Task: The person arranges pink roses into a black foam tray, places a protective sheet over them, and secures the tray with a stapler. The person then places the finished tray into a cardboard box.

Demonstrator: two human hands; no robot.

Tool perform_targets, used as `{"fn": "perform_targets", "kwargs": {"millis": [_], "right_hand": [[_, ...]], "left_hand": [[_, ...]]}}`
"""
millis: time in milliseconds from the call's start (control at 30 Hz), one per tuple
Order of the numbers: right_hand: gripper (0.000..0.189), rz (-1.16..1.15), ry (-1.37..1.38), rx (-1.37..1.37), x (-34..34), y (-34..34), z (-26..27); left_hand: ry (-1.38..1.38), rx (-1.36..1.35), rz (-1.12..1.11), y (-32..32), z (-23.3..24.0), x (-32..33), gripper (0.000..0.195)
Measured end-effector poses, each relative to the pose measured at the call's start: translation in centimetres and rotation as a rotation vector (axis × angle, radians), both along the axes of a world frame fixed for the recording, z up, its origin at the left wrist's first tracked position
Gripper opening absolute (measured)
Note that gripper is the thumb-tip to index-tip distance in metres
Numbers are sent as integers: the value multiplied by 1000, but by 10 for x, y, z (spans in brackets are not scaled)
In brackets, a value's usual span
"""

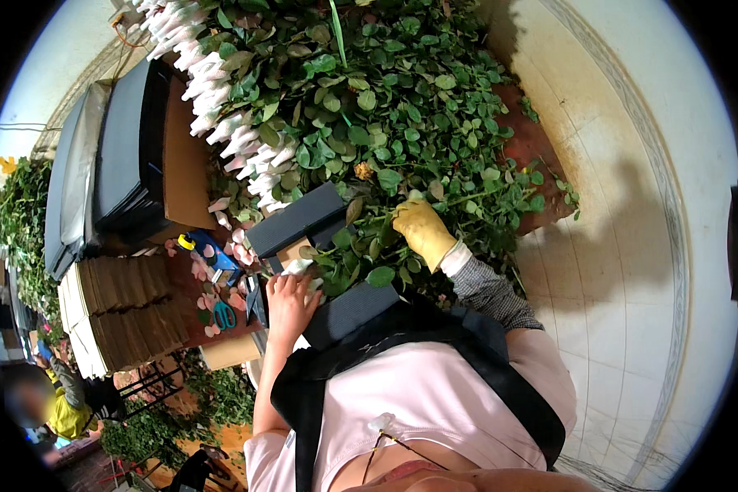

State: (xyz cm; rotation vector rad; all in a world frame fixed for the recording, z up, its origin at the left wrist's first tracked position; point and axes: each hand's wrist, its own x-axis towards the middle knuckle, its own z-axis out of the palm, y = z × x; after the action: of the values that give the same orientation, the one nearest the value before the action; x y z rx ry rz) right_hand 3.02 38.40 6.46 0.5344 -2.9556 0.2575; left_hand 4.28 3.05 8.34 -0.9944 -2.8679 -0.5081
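My left hand (291, 305), bare, rests on a white-netted flower head (297, 267) at the near end of the work surface; how firmly it holds it I cannot tell. My right hand (422, 229), in a yellow glove, is curled around leafy stems (375, 237). Dark corrugated cardboard (353, 312) lies below these stems, and another dark corrugated piece (298, 220) stands beyond them. A large heap of leafy rose stems (369, 104) fills the surface ahead, its white-netted heads (209, 92) lined up on the left.
Teal-handled scissors (224, 315), a blue tape dispenser (212, 249) and loose pink petals (241, 253) lie left of my left hand. Further left stand stacked brown cardboard (129, 307) and dark sheets (123, 141). A tiled wall (596, 264) rises at the right. A person in yellow (67, 406) is at lower left.
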Motion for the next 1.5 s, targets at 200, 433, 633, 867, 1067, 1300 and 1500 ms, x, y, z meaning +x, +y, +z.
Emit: {"fn": "perform_targets", "kwargs": {"millis": [200, 433, 633, 867, 1067, 1300, 1500], "right_hand": [[8, -33, -170, -167, -1, 11, -37], [41, -67, -333, -607, -82, 35, 42], [30, -218, -644, 177, -136, 38, -78], [47, -195, -612, -20, -186, 45, 23], [38, -301, 375, -42, -260, 37, 115], [20, -485, 339, 200, -275, 27, 88], [51, -466, 190, 274, -231, 20, 112]], "left_hand": [[-22, -54, -64, 0, 0, -21, 28], [-266, 211, 77, -9, -25, -36, 67], [-307, 226, 180, -2, -35, -22, 71], [-292, 302, 243, -1, -36, -8, 71], [-266, 307, 249, -5, -43, -3, 71], [-307, 305, 264, -1, -41, -5, 71], [-315, 348, 277, 0, -43, -8, 72]]}}
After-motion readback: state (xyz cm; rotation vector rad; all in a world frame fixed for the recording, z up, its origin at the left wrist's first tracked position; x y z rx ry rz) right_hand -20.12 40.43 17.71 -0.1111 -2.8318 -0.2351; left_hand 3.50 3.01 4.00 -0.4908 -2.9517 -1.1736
